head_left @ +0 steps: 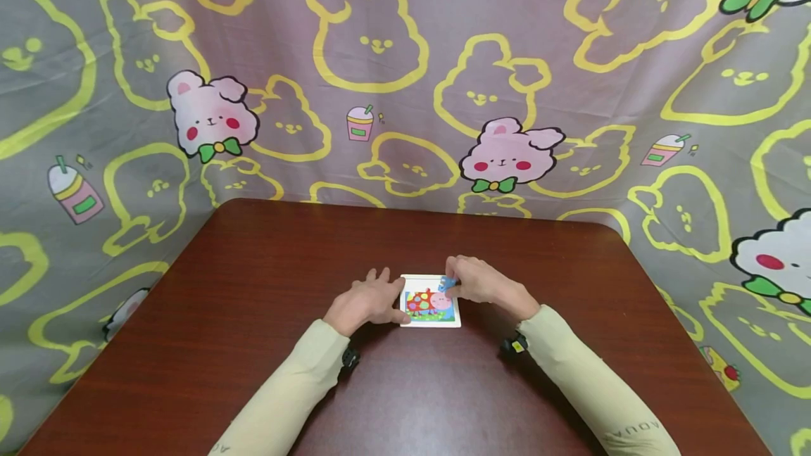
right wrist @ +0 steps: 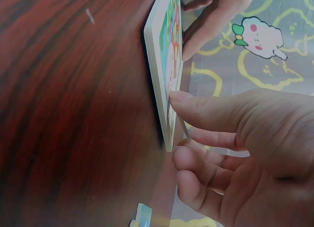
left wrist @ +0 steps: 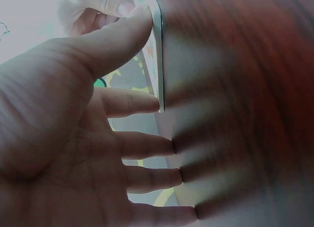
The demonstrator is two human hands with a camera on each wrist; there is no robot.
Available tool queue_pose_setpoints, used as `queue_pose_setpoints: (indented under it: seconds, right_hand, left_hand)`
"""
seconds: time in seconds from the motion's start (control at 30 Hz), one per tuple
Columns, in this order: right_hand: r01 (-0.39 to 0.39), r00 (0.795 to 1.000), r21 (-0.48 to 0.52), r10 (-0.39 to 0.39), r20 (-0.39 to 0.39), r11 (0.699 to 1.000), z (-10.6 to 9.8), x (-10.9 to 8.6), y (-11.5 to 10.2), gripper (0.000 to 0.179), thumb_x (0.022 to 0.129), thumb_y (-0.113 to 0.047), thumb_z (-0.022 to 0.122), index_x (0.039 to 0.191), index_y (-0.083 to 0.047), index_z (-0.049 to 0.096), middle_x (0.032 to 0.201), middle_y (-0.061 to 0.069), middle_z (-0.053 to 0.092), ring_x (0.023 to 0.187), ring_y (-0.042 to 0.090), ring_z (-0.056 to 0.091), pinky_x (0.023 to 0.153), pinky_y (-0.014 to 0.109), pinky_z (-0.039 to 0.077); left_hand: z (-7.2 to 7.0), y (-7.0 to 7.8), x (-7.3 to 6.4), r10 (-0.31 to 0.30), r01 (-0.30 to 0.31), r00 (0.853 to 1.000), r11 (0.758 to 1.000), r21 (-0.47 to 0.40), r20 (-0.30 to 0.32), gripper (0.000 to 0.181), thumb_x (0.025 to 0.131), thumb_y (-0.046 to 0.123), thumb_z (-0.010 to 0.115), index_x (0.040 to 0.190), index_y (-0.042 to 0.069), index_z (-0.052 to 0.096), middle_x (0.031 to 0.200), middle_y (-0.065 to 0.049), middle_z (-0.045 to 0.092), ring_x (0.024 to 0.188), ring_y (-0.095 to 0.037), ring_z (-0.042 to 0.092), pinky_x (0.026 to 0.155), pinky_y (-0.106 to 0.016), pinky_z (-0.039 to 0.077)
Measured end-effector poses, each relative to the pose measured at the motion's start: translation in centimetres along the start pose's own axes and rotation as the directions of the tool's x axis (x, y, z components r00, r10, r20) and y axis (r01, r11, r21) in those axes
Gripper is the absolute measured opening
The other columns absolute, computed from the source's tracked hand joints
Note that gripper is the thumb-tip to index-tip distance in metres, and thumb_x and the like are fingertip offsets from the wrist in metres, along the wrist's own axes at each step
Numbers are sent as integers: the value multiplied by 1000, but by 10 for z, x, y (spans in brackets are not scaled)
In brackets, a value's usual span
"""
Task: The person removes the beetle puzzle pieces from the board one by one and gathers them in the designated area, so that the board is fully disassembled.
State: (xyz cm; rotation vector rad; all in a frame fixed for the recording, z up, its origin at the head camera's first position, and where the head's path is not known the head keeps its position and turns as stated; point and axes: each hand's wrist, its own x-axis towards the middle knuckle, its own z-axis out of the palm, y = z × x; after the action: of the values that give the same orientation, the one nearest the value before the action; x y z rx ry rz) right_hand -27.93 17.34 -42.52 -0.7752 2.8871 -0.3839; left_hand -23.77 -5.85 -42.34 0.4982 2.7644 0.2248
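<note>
A small jigsaw puzzle [head_left: 432, 324] in a pale frame lies on the table, its picture showing a pink animal with a red spotted body. My left hand [head_left: 370, 300] rests at its left side, fingers spread and fairly straight, with the thumb on the frame [left wrist: 158, 50]. At the far right corner, my right hand [head_left: 484, 281] pinches a blue puzzle piece [head_left: 446, 284] between thumb and fingers. In the right wrist view this puzzle piece [right wrist: 183, 128] appears edge-on, tilted over the frame's corner. The upper strip of the puzzle shows a white bare area.
Another puzzle piece [right wrist: 143, 215] lies on the table beyond the right hand, seen at the bottom of the right wrist view. The brown table [head_left: 285, 252] has rounded far corners. A patterned cloth [head_left: 405, 111] hangs around its back and sides.
</note>
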Motion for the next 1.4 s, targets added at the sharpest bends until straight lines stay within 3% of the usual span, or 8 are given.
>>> queue_pose_setpoints:
  seconds: [0.33, 0.73, 0.97, 1.17, 1.4]
  right_hand:
    - [36, 998, 50, -34, -44, 998, 0, -2, -1, 32, 83, -21, 80, 100, -12, 54, 88, 2, 58, 76, 15, 51, 64, 27, 44]
    - [147, 983, 174, -124, -133, 974, 3, 3, 4, 10, 92, -13, 68, 98, -13, 60, 88, -1, 68, 74, 11, 57, 64, 25, 48]
    - [87, 991, 290, -52, -125, 953, -6, -1, 21, 10, 93, -15, 68, 97, -15, 59, 80, -2, 63, 60, 10, 59, 56, 27, 50]
    - [22, 997, 372, 7, -76, 928, -17, -8, 42, 9, 94, -16, 67, 99, -14, 59, 85, 2, 64, 64, 15, 61, 62, 31, 54]
    - [-10, 999, 435, 24, -28, 900, -28, -19, 64, 9, 94, -15, 66, 101, -12, 60, 86, 7, 63, 67, 22, 61, 62, 36, 55]
  left_hand:
    - [-3, -1, -1, 5, -5, 1000, 1000, 11, -7, 81, 86, 52, 69, 151, 14, 37, 158, -25, 29, 145, -49, 24, 108, -66, 32]
    - [-3, -2, -1, 4, -4, 1000, 1000, 9, -11, 81, 86, 52, 70, 150, 13, 39, 157, -25, 30, 145, -49, 25, 107, -66, 33]
    - [-2, -1, -1, 1, -1, 1000, 1000, 2, -8, 81, 85, 51, 71, 149, 12, 40, 157, -25, 30, 145, -49, 24, 106, -67, 33]
    - [-1, -1, -1, 0, 0, 1000, 1000, -16, 1, 80, 85, 51, 71, 149, 13, 40, 158, -24, 29, 146, -49, 23, 108, -67, 31]
    - [0, 0, -1, 7, -7, 1000, 1000, -19, -6, 81, 85, 51, 71, 149, 13, 40, 158, -24, 28, 146, -49, 22, 109, -67, 29]
